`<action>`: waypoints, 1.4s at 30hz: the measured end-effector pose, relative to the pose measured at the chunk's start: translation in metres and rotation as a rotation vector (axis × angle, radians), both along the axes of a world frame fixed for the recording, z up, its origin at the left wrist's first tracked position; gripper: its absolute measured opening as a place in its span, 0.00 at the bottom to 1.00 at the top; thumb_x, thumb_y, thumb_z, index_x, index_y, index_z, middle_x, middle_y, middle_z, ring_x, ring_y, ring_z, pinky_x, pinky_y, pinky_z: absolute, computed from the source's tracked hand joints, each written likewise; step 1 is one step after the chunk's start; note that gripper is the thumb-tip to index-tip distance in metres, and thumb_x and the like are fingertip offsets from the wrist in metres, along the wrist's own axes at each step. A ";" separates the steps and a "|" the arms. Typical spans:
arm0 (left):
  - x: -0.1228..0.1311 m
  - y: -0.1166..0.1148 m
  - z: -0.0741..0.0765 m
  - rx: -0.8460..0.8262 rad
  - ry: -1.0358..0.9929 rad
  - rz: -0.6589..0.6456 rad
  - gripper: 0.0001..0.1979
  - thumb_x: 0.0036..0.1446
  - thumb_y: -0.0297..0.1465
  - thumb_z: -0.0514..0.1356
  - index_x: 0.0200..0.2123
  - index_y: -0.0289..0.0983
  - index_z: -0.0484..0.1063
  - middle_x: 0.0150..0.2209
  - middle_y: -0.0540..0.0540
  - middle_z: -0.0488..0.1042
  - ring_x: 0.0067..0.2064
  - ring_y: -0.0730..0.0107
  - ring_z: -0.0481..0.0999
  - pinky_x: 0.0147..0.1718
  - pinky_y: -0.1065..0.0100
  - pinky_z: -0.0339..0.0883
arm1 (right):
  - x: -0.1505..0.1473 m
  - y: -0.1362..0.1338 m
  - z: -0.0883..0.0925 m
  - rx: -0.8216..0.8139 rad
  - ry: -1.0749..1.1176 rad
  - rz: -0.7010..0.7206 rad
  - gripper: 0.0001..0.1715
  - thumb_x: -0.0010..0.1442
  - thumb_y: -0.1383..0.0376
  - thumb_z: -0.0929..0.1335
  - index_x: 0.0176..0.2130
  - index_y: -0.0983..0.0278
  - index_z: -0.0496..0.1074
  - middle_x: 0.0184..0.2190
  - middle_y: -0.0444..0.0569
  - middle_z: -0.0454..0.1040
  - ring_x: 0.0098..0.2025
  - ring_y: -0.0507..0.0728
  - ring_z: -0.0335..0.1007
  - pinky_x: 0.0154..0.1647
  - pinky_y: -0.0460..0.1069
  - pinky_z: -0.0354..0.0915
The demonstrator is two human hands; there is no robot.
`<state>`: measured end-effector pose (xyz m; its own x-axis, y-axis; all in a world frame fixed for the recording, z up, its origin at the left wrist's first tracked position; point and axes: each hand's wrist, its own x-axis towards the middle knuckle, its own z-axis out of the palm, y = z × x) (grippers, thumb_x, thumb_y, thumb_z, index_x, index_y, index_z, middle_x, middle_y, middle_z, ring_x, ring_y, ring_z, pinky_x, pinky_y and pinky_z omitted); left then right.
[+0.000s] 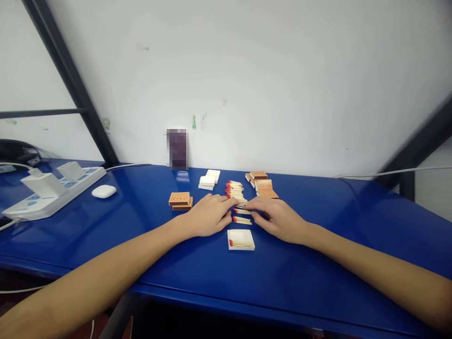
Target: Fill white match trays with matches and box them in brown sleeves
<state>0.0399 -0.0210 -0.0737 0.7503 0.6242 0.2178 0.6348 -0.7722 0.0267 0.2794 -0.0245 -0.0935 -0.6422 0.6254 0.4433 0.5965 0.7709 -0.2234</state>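
Red-tipped matches [235,189] lie in a column on the blue table, between my two hands. My left hand [211,214] rests at their red heads, fingers a little apart. At the plain ends, my right hand [280,217] touches the matches with its index finger, its thumb held apart below. Small groups of matches [243,220] lie between the thumbs. Just nearer to me is a white open matchbox tray [241,234] with several matches along its near side.
Orange matchboxes [179,198] are stacked at the left, and orange sleeves [264,186] lie behind my right hand. White trays [208,182] stand near the wall. A white earphone case [103,191] and a power strip [52,200] with plugs are at the far left.
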 end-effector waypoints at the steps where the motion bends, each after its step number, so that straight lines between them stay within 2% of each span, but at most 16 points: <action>1: 0.000 0.000 0.000 0.000 -0.001 0.001 0.17 0.66 0.28 0.49 0.57 0.38 0.64 0.42 0.44 0.75 0.44 0.60 0.75 0.43 0.61 0.64 | 0.000 0.000 0.000 0.001 -0.002 -0.011 0.16 0.65 0.69 0.62 0.48 0.62 0.74 0.41 0.51 0.78 0.40 0.58 0.75 0.40 0.53 0.71; 10: 0.000 0.001 -0.001 -0.004 -0.002 0.000 0.18 0.66 0.29 0.49 0.58 0.39 0.63 0.45 0.44 0.76 0.45 0.59 0.75 0.45 0.59 0.64 | 0.000 0.001 0.000 -0.007 -0.009 -0.027 0.15 0.64 0.69 0.63 0.46 0.62 0.76 0.46 0.52 0.78 0.43 0.59 0.76 0.42 0.54 0.72; 17: 0.001 -0.001 0.001 -0.018 -0.023 0.046 0.10 0.65 0.29 0.50 0.48 0.37 0.65 0.43 0.44 0.76 0.44 0.60 0.76 0.44 0.59 0.66 | 0.000 0.001 0.000 -0.002 0.014 0.005 0.15 0.64 0.69 0.63 0.47 0.61 0.75 0.43 0.51 0.78 0.40 0.58 0.75 0.40 0.53 0.71; 22: 0.001 -0.001 0.001 0.003 -0.012 0.063 0.09 0.65 0.29 0.50 0.44 0.37 0.67 0.41 0.45 0.76 0.42 0.60 0.76 0.43 0.59 0.66 | 0.000 0.002 -0.001 -0.011 -0.008 -0.004 0.14 0.64 0.69 0.63 0.46 0.62 0.75 0.42 0.51 0.77 0.40 0.57 0.75 0.39 0.53 0.71; 29: 0.001 -0.003 0.004 -0.015 -0.016 0.020 0.10 0.64 0.28 0.50 0.46 0.37 0.68 0.41 0.45 0.76 0.41 0.63 0.76 0.42 0.61 0.65 | 0.001 0.002 -0.001 -0.019 -0.007 -0.009 0.15 0.64 0.69 0.63 0.46 0.61 0.75 0.43 0.51 0.77 0.41 0.58 0.75 0.40 0.53 0.71; 42: 0.002 -0.003 0.006 -0.021 0.004 0.021 0.09 0.65 0.28 0.51 0.46 0.38 0.67 0.40 0.46 0.77 0.40 0.63 0.76 0.41 0.62 0.64 | 0.001 0.002 -0.001 -0.032 -0.012 -0.005 0.14 0.64 0.69 0.63 0.46 0.62 0.74 0.43 0.51 0.76 0.41 0.58 0.74 0.40 0.53 0.70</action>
